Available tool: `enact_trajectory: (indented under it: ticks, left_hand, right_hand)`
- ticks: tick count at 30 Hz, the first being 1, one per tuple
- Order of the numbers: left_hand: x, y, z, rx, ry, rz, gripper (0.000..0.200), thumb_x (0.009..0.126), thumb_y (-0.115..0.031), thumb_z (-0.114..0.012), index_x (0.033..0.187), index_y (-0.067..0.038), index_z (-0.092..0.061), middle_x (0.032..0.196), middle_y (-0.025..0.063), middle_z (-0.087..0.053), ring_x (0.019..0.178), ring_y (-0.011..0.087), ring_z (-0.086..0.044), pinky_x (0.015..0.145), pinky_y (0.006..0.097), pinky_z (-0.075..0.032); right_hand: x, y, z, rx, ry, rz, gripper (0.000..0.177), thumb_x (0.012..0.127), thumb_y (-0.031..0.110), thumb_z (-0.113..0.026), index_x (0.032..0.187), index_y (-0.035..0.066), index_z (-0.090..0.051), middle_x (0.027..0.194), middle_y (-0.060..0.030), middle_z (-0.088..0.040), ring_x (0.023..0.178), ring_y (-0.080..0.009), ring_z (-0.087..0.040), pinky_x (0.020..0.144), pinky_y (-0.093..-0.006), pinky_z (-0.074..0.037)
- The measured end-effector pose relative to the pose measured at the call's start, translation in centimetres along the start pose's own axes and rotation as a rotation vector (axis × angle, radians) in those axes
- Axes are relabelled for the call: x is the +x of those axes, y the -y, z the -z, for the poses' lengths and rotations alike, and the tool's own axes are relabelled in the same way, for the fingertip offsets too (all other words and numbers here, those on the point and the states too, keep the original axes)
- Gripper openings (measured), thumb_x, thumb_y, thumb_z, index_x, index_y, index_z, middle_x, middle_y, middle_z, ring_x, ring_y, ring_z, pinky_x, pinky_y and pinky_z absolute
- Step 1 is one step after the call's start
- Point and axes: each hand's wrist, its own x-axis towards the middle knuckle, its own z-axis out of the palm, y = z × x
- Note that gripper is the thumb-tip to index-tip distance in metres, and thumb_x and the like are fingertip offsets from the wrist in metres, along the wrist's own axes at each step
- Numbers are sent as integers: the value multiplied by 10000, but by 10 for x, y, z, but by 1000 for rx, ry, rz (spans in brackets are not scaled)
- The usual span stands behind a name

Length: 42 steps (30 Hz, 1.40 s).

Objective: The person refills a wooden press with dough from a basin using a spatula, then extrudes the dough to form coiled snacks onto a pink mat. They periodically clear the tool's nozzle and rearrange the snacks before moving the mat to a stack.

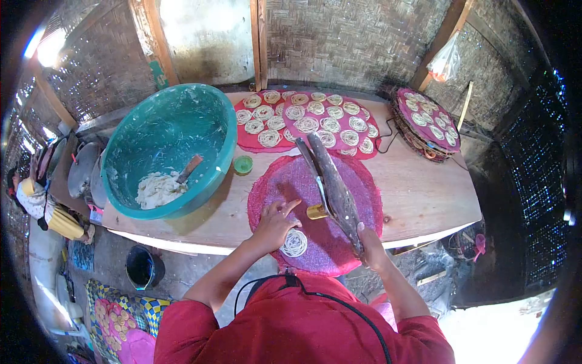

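My right hand [371, 247] is wrapped round the near end of a wooden dough press [337, 193], two long dark wooden arms with a brass cylinder [316, 211] at their middle. The press is held above a round pink-red cloth mat [357, 182]. Over the mat's left part, my left hand [276, 221] is empty, its index finger stretched towards the brass cylinder. Just below that hand, a coil of thin pale dough strands [294, 242] lies on the mat. Whether the fingers touch the mat cannot be seen.
A large teal basin [227, 130] with white dough [159, 190] and a wooden-handled tool [190, 168] stands left. Beside it is a small green cup [243, 165]. Red mats with several dough coils [330, 125] lie behind; more coils top a stack [427, 118] at right. A dark bucket [145, 267] is on the floor.
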Motion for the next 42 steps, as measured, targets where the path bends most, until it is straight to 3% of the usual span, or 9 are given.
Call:
enact_trajectory:
  ticks: [7,10,17,27,30,32,35,41,42]
  left_hand:
    - [4,-2,18,36,-70,5,156,721,-156,-622,857,-178,-695,1350,50,-419,1151,356,-402,947,511,-292]
    - [8,-3,40,-74,-285,39,124,707,-198,-678,814,-137,-696,1216,8,-541,1044,272,-479,922,440,-331]
    - [-3,-7,50,-91,-265,69,158,729,-256,-675,755,-101,-678,1089,-11,-616,1027,244,-514,912,423,-345]
    - [-5,6,48,-236,-208,114,199,769,-233,-630,790,-35,-642,1025,49,-643,980,246,-551,884,411,-369]
    - [9,21,45,-699,-86,250,279,852,-303,-573,933,-42,-632,1061,65,-624,1006,243,-554,874,415,-412]
    - [38,2,60,-1554,-505,402,410,917,-388,-481,1071,-17,-561,1009,77,-633,970,248,-581,855,415,-437]
    - [74,-29,111,-2091,-517,512,466,927,-481,-401,1057,-46,-504,842,62,-619,783,233,-599,865,403,-444]
    - [126,9,63,-2388,-359,149,488,874,-591,-410,737,-129,-489,532,-12,-425,506,145,-449,638,363,-438]
    - [133,-8,69,-2409,-478,414,530,874,-604,-389,637,-132,-440,480,-24,-363,456,140,-383,549,343,-390]
  right_hand:
    - [0,-6,0,50,-9,-67,510,924,543,-361,868,74,-551,585,24,-432,489,-74,-390,441,-248,-287]
    - [4,-18,3,53,-1,-68,542,919,564,-342,865,70,-560,568,20,-427,471,-81,-385,425,-251,-283]
    - [1,-16,-5,332,184,-214,584,909,597,-297,850,83,-570,535,-13,-459,398,-104,-384,360,-258,-271]
    - [3,-19,-5,159,170,-141,600,915,589,-288,772,77,-567,512,-14,-456,400,-104,-399,365,-260,-293]
    - [-1,-9,-8,166,181,-156,597,918,579,-296,770,68,-568,513,-13,-457,400,-102,-399,367,-258,-294]
    - [-3,2,-8,116,272,-172,592,920,573,-305,780,64,-573,525,-11,-466,405,-98,-398,369,-253,-294]
    - [0,14,-10,-124,294,-94,594,923,569,-307,813,57,-587,546,-10,-481,437,-98,-420,396,-252,-318]
    - [5,42,1,-234,161,-149,637,910,605,-281,901,55,-600,566,-7,-500,474,-108,-457,435,-253,-370]
    - [5,50,7,-348,122,-222,657,902,624,-256,943,58,-587,605,-16,-518,473,-118,-475,431,-253,-379]
